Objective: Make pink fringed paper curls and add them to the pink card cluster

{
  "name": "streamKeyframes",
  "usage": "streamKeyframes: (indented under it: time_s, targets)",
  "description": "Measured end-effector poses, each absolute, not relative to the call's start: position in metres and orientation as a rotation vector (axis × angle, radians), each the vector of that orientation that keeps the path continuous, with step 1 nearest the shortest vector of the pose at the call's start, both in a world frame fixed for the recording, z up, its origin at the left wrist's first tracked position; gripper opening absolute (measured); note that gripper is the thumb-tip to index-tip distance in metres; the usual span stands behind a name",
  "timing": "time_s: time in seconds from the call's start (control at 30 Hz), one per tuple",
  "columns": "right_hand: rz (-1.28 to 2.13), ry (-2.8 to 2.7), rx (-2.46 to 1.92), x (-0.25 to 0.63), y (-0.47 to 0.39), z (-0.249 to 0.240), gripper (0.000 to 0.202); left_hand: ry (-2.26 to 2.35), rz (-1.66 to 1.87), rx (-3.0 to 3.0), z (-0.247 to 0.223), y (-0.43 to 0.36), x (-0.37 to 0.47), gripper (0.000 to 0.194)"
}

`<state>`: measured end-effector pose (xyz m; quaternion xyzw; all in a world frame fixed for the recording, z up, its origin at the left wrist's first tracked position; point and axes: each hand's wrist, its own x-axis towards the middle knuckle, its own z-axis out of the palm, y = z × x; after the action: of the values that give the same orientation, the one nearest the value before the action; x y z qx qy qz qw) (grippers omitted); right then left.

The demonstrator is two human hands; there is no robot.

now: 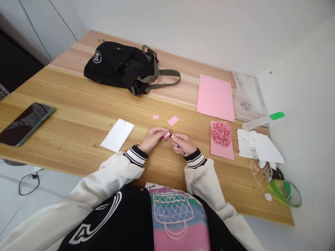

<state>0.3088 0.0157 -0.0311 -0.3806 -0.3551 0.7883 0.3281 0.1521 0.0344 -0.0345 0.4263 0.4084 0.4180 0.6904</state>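
Observation:
My left hand pinches a small piece of pink paper between thumb and fingers, just above the table. Close beside it, my right hand is closed around a small blue-handled tool. Its dark tip meets the paper piece; the grip hides most of the tool, so I cannot tell its kind. Beyond my hands, a pink paper rectangle and a smaller pink paper scrap lie flat. To the right, a heap of pink curly strands rests on a pink sheet.
A folded white paper lies left of my hands, a phone farther left. At the back sits a black bag. Rightward are a large pink sheet, a green-capped tube, white papers and a green-yellow tape roll.

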Motion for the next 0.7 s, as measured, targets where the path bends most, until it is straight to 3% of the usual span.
streamKeyframes:
  time_s: [0.7]
  targets:
    - [2.072, -0.931, -1.008, 0.3086, 0.0161, -0.0299, 0.036, 0.916, 0.939, 0.94, -0.0318, 0.0341, 0.1522, 0.02]
